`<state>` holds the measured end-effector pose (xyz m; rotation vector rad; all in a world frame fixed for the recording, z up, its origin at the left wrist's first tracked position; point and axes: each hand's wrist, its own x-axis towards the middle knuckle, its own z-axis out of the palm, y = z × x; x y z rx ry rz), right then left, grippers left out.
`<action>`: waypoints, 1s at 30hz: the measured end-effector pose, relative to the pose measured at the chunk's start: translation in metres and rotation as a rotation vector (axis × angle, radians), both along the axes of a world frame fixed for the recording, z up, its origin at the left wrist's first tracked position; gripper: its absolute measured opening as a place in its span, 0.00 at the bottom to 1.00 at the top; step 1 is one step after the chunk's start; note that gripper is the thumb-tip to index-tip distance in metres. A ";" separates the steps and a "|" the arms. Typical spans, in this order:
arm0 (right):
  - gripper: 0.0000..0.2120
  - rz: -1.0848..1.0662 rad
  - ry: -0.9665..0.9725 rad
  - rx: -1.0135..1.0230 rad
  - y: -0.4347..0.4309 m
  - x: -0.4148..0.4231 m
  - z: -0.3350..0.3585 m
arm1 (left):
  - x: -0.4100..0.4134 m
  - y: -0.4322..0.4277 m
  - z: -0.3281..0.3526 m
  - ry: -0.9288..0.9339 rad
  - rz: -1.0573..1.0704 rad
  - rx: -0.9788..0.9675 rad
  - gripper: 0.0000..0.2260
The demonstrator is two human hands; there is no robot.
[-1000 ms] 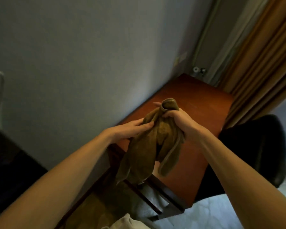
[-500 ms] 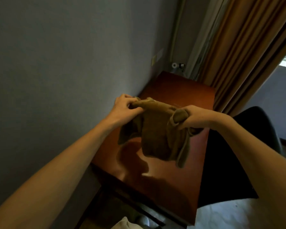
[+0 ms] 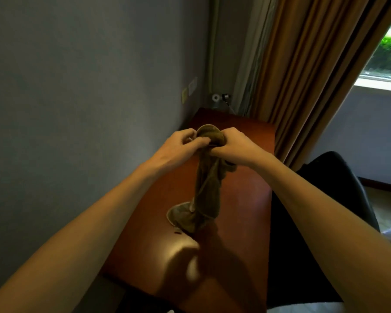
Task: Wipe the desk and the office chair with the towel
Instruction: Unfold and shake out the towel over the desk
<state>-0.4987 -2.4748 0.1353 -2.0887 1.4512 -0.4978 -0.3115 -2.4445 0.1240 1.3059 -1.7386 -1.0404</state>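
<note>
A brown towel (image 3: 207, 195) hangs bunched in a long twist above the reddish wooden desk (image 3: 242, 213), its lower end touching or nearly touching the desktop. My left hand (image 3: 181, 145) and my right hand (image 3: 231, 145) both grip the towel's top, close together, fingers curled round the cloth. The black office chair (image 3: 325, 177) stands to the right of the desk, its back partly hidden by my right forearm.
The desk runs along a grey wall (image 3: 77, 109) on the left. Brown curtains (image 3: 303, 75) hang at the desk's far end, beside a window (image 3: 388, 53). A small lamp-like object (image 3: 220, 98) stands at the far corner. A tiny dark speck (image 3: 177, 233) lies on the desktop.
My hands have come together at the towel's top, so the cloth that was spread between them now hangs down in a long bunch. The view has moved closer over the desk.
</note>
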 end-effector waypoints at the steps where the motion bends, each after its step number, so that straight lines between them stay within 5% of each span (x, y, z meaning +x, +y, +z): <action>1: 0.09 0.013 -0.010 0.011 -0.002 0.000 0.000 | -0.002 -0.004 0.000 -0.049 0.001 -0.050 0.17; 7: 0.32 0.034 0.099 0.205 -0.005 -0.021 0.007 | 0.009 -0.045 0.015 -0.068 0.057 -0.106 0.08; 11: 0.39 -0.062 0.268 0.098 -0.010 -0.035 0.015 | 0.003 -0.066 0.025 -0.129 -0.041 -0.143 0.09; 15: 0.11 -0.063 0.233 0.038 -0.010 -0.034 0.027 | -0.002 -0.077 0.025 -0.150 -0.106 -0.244 0.10; 18: 0.13 -0.111 0.218 0.064 -0.008 -0.044 0.038 | 0.008 -0.085 0.021 -0.111 -0.214 -0.203 0.14; 23: 0.10 -0.117 0.106 0.089 0.002 -0.056 0.039 | 0.027 -0.105 0.029 0.040 -0.079 -0.241 0.13; 28: 0.13 -0.102 -0.165 0.191 0.007 -0.010 0.016 | 0.002 -0.105 0.045 -0.194 -0.380 -0.357 0.10; 30: 0.10 -0.150 -0.238 0.199 0.005 0.002 0.011 | -0.010 -0.106 0.040 -0.261 -0.349 -0.452 0.14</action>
